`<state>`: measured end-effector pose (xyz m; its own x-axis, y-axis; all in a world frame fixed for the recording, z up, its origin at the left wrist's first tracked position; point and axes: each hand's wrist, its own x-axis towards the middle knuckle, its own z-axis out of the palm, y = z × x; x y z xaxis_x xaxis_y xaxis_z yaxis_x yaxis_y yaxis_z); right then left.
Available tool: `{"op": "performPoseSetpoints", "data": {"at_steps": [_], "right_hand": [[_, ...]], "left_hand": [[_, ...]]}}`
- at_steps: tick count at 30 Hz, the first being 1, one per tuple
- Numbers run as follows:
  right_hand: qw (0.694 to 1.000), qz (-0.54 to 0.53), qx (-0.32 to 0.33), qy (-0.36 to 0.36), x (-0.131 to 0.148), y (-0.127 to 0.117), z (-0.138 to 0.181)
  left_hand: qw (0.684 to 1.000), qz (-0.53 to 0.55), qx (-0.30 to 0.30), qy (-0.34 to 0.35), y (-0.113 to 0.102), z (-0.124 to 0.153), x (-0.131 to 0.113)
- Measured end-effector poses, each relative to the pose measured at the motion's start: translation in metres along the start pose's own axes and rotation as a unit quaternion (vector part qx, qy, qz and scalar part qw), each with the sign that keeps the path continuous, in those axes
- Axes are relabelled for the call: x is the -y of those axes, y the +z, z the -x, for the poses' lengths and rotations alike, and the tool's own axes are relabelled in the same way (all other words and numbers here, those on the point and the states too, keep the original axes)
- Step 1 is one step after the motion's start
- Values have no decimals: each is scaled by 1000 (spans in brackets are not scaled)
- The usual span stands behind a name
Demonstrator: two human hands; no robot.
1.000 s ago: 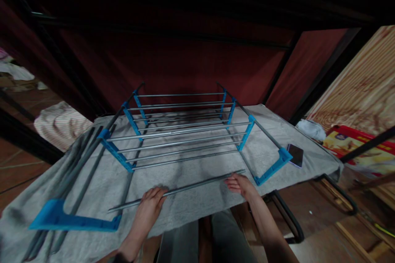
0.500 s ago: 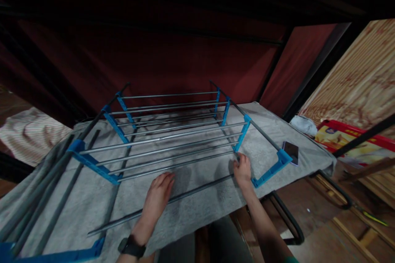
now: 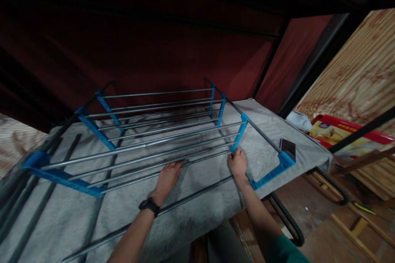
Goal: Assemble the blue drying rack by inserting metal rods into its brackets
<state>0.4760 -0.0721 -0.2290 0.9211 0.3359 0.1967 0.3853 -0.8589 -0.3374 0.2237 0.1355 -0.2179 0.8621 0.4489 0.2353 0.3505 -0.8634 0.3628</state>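
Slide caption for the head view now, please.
Left hand by the front rods, right hand by a blue bracket's lower end, another rod nearer the person, over gray cloth.

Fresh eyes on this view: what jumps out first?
The rack of metal rods and bright blue brackets, spread across the gray cloth. Next, at its near side, the left hand by the front rods and the right hand at a bracket's lower end. Off to the right, a red-and-yellow box stands out beyond the cloth.
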Motion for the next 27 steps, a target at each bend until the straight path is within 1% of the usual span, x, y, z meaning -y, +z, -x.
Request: {"op": "performPoseSetpoints", "data": {"at_steps": [4,9,18,23,27], "right_hand": [[1000,16,-8,17,2,4,-4],[1000,27,-9,9,0,6,-6],[999,38,-16,10,1,6,-5],[999,43,-16,10,2,6,-4],[998,49,-20,17,3,6,-5]], "left_hand": [[1000,10,-9,-5,0,1,1],[1000,10,-19,-2,1,0,2],[1000,-19,1,-2,1,-1,2],[1000,-9,-9,5,2,-1,5],[1000,-18,3,-2,0,-1,5]]}}
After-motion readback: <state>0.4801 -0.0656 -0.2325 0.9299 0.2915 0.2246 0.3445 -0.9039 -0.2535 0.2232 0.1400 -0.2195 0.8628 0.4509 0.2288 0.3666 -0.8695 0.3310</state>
